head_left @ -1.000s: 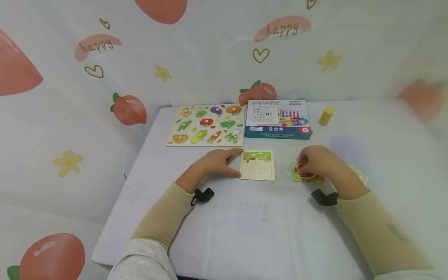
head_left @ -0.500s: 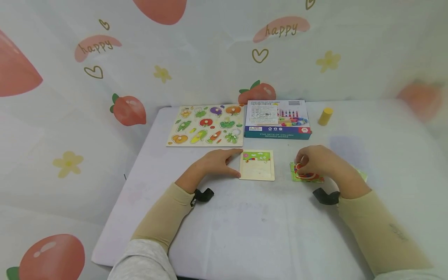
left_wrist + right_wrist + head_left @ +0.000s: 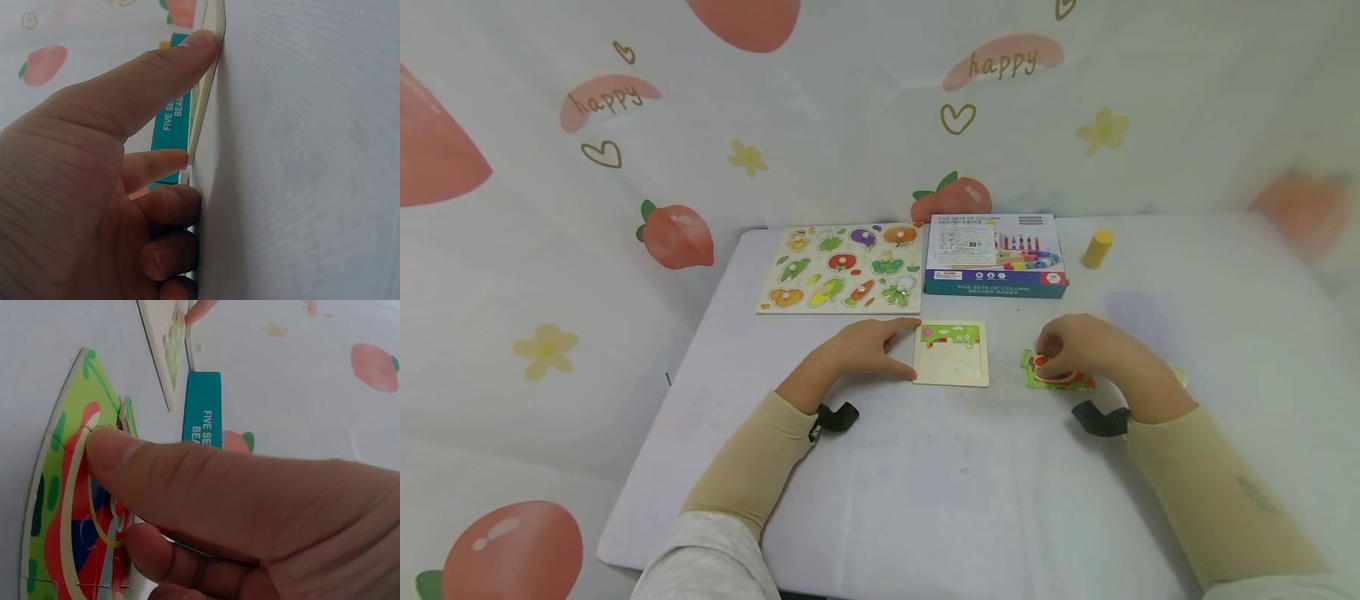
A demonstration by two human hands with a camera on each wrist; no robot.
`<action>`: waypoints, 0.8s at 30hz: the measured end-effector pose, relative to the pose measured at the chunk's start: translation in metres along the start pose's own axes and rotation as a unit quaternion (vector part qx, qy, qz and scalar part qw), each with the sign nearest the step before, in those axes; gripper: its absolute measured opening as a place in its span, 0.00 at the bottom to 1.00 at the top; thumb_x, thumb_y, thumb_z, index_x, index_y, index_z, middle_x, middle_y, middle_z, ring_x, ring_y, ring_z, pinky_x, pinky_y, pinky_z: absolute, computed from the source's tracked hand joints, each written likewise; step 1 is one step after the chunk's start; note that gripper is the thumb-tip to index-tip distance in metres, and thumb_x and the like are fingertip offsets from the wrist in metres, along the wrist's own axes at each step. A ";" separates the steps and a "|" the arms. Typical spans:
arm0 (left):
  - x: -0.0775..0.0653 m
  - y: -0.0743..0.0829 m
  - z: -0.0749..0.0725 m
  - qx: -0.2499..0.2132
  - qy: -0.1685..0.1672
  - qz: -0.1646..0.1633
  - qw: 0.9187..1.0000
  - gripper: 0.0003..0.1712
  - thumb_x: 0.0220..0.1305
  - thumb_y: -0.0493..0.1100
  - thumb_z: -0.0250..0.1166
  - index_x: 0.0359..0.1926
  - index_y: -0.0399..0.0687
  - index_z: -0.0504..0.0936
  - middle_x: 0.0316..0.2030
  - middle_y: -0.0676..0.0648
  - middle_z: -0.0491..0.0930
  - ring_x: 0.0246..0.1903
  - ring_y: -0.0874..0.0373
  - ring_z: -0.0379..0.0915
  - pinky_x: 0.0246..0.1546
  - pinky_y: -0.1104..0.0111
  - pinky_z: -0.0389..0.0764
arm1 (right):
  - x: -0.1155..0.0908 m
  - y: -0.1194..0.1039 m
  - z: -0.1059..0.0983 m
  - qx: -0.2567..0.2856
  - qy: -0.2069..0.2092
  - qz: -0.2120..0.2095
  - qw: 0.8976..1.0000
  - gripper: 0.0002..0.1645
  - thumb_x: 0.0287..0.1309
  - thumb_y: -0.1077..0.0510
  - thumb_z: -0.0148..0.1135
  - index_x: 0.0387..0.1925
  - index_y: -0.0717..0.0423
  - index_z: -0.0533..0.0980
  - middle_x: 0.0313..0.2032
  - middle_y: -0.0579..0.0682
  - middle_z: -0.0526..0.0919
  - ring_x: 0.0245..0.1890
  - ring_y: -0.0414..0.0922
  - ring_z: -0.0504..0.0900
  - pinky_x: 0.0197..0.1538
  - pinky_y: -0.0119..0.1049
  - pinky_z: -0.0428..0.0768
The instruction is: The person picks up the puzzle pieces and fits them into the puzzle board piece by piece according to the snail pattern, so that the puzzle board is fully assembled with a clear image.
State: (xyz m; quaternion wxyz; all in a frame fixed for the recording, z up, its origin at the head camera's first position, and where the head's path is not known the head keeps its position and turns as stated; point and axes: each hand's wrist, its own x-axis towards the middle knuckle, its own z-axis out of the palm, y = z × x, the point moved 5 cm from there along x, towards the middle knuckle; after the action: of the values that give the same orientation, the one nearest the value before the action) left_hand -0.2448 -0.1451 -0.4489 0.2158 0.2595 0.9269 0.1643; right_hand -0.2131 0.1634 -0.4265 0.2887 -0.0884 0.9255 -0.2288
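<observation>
A square wooden puzzle frame (image 3: 951, 364) lies mid-table with a green strip of picture along its far edge and bare wood below. My left hand (image 3: 863, 346) rests at the frame's left side, its thumb at the near corner and forefinger at the far one. In the left wrist view the left thumb (image 3: 147, 78) is nearly straight against the frame's edge; the other fingers bend by the tabletop. My right hand (image 3: 1078, 346) pinches among a small pile of green and red puzzle pieces (image 3: 45, 512) right of the frame. Its fingers partly hide the pile.
Behind the frame stand a vegetable puzzle board (image 3: 842, 271) and a bead-set box (image 3: 996, 258). A yellow cylinder (image 3: 1097, 249) is upright right of the box. Something pale green (image 3: 1180, 376) shows past the right wrist. A fruit-printed cloth (image 3: 842, 117) hangs behind the table.
My right hand has shifted very slightly, and the green and red pieces under its fingers have moved a little against each other. The left hand and the frame stay in place.
</observation>
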 end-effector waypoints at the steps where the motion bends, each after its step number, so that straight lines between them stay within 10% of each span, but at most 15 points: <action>1: 0.000 0.000 0.000 0.000 0.000 0.000 1.000 0.53 0.55 0.68 0.75 0.78 0.67 0.63 0.30 0.50 0.66 0.32 0.58 0.64 0.33 0.65 0.61 | 0.001 0.000 0.001 -0.001 -0.001 -0.001 1.000 0.19 0.57 0.53 0.77 0.45 0.60 0.82 0.37 0.53 0.81 0.42 0.53 0.76 0.45 0.46 0.81; 24: 0.001 -0.001 0.001 -0.003 0.002 0.007 1.000 0.53 0.54 0.69 0.74 0.78 0.67 0.64 0.30 0.50 0.67 0.31 0.58 0.64 0.35 0.64 0.62 | -0.051 -0.005 -0.050 -0.011 0.131 -0.087 0.987 0.19 0.57 0.53 0.76 0.47 0.57 0.81 0.39 0.48 0.82 0.41 0.50 0.76 0.42 0.45 0.74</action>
State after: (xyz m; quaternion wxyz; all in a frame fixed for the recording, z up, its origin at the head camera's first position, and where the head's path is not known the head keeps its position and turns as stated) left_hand -0.2456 -0.1454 -0.4505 0.2136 0.2651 0.9250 0.1687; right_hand -0.1995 0.1926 -0.3622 0.1430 -0.1412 0.9466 -0.2522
